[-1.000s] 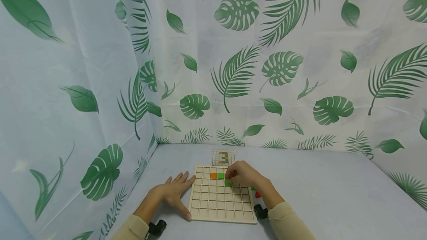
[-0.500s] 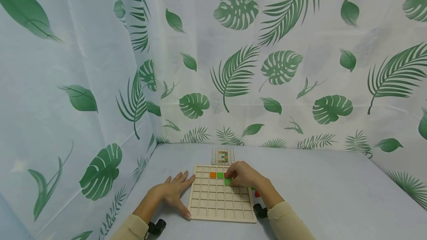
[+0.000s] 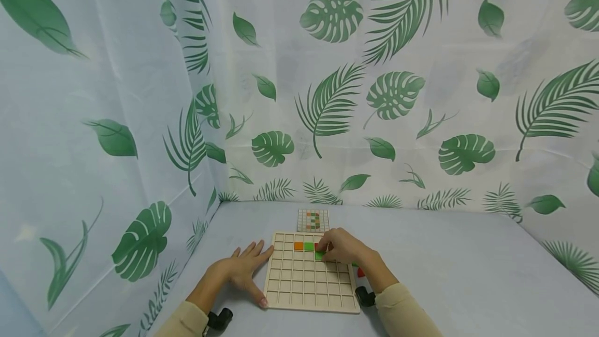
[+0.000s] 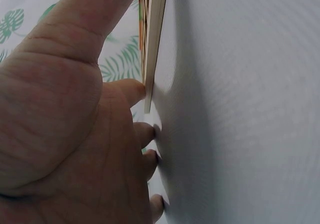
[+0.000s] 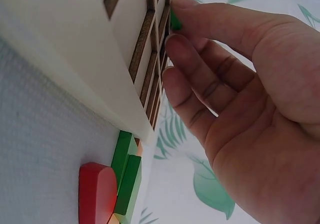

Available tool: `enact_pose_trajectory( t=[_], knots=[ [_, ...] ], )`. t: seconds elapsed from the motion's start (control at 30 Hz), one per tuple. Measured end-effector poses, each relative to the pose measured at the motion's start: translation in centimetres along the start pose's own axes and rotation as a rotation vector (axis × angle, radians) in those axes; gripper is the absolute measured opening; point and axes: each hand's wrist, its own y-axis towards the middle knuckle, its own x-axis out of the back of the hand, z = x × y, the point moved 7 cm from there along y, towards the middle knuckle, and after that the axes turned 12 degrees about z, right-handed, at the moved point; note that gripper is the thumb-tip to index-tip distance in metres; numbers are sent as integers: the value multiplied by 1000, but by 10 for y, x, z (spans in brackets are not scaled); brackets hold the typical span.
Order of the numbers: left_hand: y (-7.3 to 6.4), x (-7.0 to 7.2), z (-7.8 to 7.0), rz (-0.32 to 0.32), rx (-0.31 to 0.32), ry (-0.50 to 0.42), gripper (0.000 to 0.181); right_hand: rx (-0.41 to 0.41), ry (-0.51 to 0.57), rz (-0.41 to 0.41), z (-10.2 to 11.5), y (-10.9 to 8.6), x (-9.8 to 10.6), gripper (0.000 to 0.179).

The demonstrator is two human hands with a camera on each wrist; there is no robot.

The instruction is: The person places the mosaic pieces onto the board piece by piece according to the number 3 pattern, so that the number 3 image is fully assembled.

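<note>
A wooden grid board (image 3: 299, 287) lies on the table in the head view. My left hand (image 3: 241, 271) is spread flat at its left side, thumb and index fingertip touching the edge. Over the upper right squares, my right hand (image 3: 343, 246) pinches a green tile (image 3: 320, 256) between thumb and fingers; in the right wrist view the green tile (image 5: 175, 18) shows at the thumb tip. Beside it in the row above sit an orange tile (image 3: 299, 246), another green tile (image 3: 309, 246) and a red piece (image 3: 317, 246), partly hidden by the fingers.
Behind the board lies a small pattern card (image 3: 313, 220) printed with a coloured grid. Off the board's right edge, loose pieces lie on the table, among them a red rounded block (image 5: 95, 191) and green blocks (image 5: 127, 184). A leaf-print curtain (image 3: 327, 118) stands behind the table.
The right fingers shift very slightly at the green tile, and a little more of the red piece shows. My left hand keeps its place on the board's edge.
</note>
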Motion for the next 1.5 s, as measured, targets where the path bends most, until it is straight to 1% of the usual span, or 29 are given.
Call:
enact_pose_trajectory(
  t=[0.23, 0.43, 0.73, 0.83, 0.93, 1.07, 1.17, 1.33, 1.5],
  knots=[
    [-1, 0, -1, -4, -5, 0, 138, 17, -17, 8, 1, 0, 0, 20],
    [-2, 0, -3, -5, -10, -7, 137, 13, -28, 10, -2, 1, 0, 15],
    [-2, -1, -2, 2, -8, -8, 136, 3, -19, 15, -4, 3, -2, 15],
    [-1, -2, -2, 4, -10, -4, 137, 5, -41, -10, -7, 2, 1, 12],
    [0, -1, -2, 9, -11, -3, 136, 2, -47, -54, -10, -3, 10, 10],
    [0, 1, -3, 15, -12, -4, 136, -13, -13, -120, -14, -10, 24, 15],
    [0, 0, -3, 15, -10, -6, 136, 3, -32, -157, -15, -16, 32, 19],
    [-1, -1, -2, 14, -5, -4, 137, 25, -66, -180, -19, -23, 39, 21],
    [-2, 0, -1, 11, -4, -5, 136, -25, -61, -181, -27, -27, 43, 22]
  ],
)
